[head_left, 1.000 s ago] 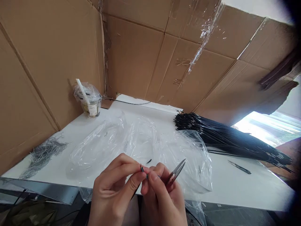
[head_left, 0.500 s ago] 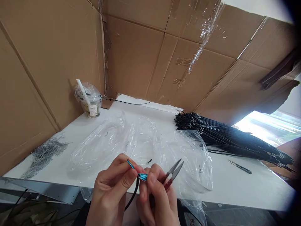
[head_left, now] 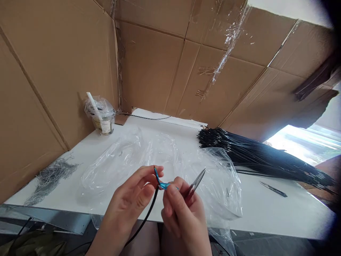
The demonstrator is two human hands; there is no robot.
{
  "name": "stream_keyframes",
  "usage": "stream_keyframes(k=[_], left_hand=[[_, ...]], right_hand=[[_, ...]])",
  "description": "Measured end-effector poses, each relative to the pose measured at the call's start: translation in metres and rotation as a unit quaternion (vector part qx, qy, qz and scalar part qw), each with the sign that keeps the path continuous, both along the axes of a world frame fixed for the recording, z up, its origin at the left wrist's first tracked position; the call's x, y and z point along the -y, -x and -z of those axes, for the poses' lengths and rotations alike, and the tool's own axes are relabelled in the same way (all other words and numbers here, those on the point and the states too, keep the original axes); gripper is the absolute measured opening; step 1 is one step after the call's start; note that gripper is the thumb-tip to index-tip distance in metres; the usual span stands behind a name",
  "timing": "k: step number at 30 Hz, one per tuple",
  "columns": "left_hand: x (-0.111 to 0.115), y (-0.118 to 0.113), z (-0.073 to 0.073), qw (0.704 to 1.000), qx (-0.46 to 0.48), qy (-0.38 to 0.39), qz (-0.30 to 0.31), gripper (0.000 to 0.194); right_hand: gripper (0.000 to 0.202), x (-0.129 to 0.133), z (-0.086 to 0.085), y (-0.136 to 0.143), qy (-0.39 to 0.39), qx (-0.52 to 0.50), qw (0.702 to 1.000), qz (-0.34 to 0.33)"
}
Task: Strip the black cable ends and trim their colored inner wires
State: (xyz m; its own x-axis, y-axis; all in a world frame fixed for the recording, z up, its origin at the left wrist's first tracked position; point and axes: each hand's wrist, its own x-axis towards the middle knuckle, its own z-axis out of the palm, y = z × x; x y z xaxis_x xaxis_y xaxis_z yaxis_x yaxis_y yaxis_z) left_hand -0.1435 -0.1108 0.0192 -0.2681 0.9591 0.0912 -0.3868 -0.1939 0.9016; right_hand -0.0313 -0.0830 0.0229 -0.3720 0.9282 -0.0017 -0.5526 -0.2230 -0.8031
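Observation:
A black cable (head_left: pixel 149 212) rises from the lap and ends in shiny blue foil (head_left: pixel 164 186) between the hands. My right hand (head_left: pixel 183 208) pinches the foil end between thumb and index finger. Small snips (head_left: pixel 196 183) with red handles also rest in that hand, their blades pointing up and away, nearly together. My left hand (head_left: pixel 133 199) is beside the cable end, thumb and index finger apart, with a thin blue strip (head_left: pixel 156 174) standing up near its fingertips. Whether its fingers touch that strip is unclear.
Clear plastic bags (head_left: pixel 119 167) cover the middle of the white table (head_left: pixel 298 209). Black cables (head_left: pixel 247 153) lie bundled at the right, near another pair of snips (head_left: pixel 274 189). Grey threads (head_left: pixel 54 176) and a bagged cup (head_left: pixel 105 119) are at the left. Cardboard (head_left: pixel 154 67) walls stand behind.
My left thumb and index finger have parted from the foil. My right hand has turned slightly, and the snips' blades look closer together. Both hands and the cable end have risen a little.

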Motion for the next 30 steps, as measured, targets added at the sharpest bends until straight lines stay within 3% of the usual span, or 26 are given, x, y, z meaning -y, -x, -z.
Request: stream_keyframes(k=[5, 8, 12, 14, 17, 20, 24, 27, 30], left_hand=[[-0.003, 0.0, 0.002, 0.997, -0.074, -0.03, 0.017, 0.017], [-0.006, 0.004, 0.005, 0.999, -0.024, -0.038, 0.014, 0.023], [-0.006, 0.009, 0.006, 0.992, 0.104, -0.05, 0.054, 0.025], [-0.006, 0.011, 0.004, 0.982, 0.149, -0.056, 0.101, 0.025], [-0.005, 0.012, 0.002, 0.97, 0.176, -0.049, 0.157, 0.026], [-0.006, 0.013, 0.001, 0.967, 0.188, -0.039, 0.168, 0.024], [-0.007, 0.014, 0.003, 0.968, 0.185, -0.036, 0.165, 0.025], [-0.007, 0.015, 0.005, 0.967, 0.191, -0.047, 0.161, 0.023], [-0.008, 0.016, 0.008, 0.969, 0.19, -0.048, 0.152, 0.02]], right_hand=[[0.036, -0.013, -0.014, -0.008, -0.067, 0.06, 0.996, 0.0], [0.031, -0.02, -0.017, -0.02, -0.128, 0.154, 0.979, 0.034], [0.035, -0.025, -0.02, -0.039, -0.255, 0.357, 0.895, 0.082], [0.043, -0.026, -0.024, -0.045, -0.305, 0.441, 0.843, 0.038], [0.038, -0.024, -0.034, -0.046, -0.359, 0.516, 0.777, -0.028], [0.032, -0.025, -0.043, -0.04, -0.396, 0.569, 0.721, -0.034], [0.031, -0.028, -0.046, -0.032, -0.435, 0.596, 0.674, -0.026], [0.033, -0.03, -0.047, -0.027, -0.46, 0.596, 0.658, -0.029], [0.031, -0.03, -0.053, -0.024, -0.427, 0.628, 0.649, -0.052]])
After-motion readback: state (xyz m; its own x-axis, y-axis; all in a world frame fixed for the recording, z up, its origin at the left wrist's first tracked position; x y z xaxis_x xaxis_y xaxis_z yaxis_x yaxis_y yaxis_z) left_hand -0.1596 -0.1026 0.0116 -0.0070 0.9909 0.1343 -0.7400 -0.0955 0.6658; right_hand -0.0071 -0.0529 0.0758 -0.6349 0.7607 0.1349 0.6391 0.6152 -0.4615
